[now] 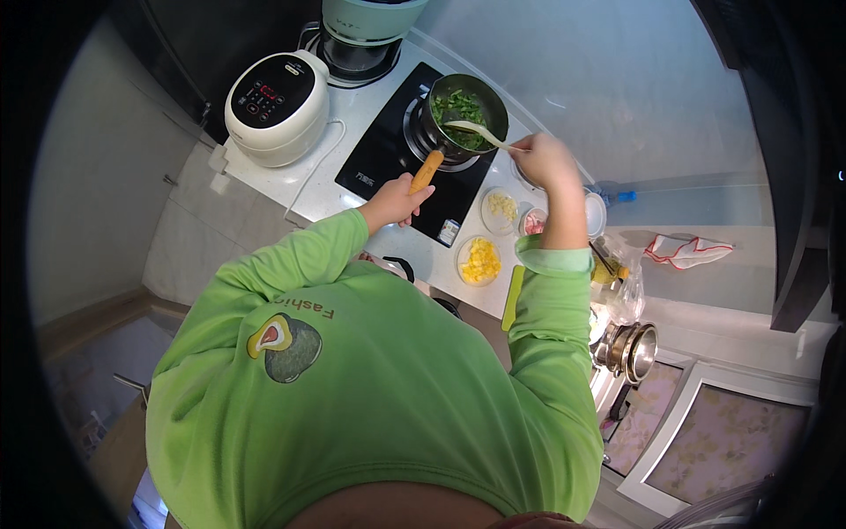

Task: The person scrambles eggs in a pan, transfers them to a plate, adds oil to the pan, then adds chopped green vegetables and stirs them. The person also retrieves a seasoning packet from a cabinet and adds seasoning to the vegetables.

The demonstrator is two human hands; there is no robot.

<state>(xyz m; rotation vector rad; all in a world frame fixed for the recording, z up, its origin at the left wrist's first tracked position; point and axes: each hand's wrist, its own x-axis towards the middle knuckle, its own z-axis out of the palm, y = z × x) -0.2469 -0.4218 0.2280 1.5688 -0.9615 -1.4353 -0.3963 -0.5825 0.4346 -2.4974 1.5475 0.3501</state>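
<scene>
My left hand (395, 201) grips the wooden handle (427, 172) of a dark saucepan (497, 109), which stands on the burner of a black glass hob (377, 155). Chopped green vegetables (456, 106) cover part of the pan's bottom. In my right hand (545, 160) is a pale spoon or spatula (481, 128), held over the pan's near right rim. Its head reaches down among the greens and is partly hidden by them. Beside the hob, below my right hand, sits a glass bowl (489, 223) of chopped pale pieces, perhaps garlic.
A bowl of yellow scrambled egg (480, 261) and a small bowl of pinkish pieces (533, 222) stand right of the hob. A green cutting board (512, 297) juts near the counter's edge. A white rice cooker (277, 142) and a mint-coloured appliance (370, 23) stand at left and back.
</scene>
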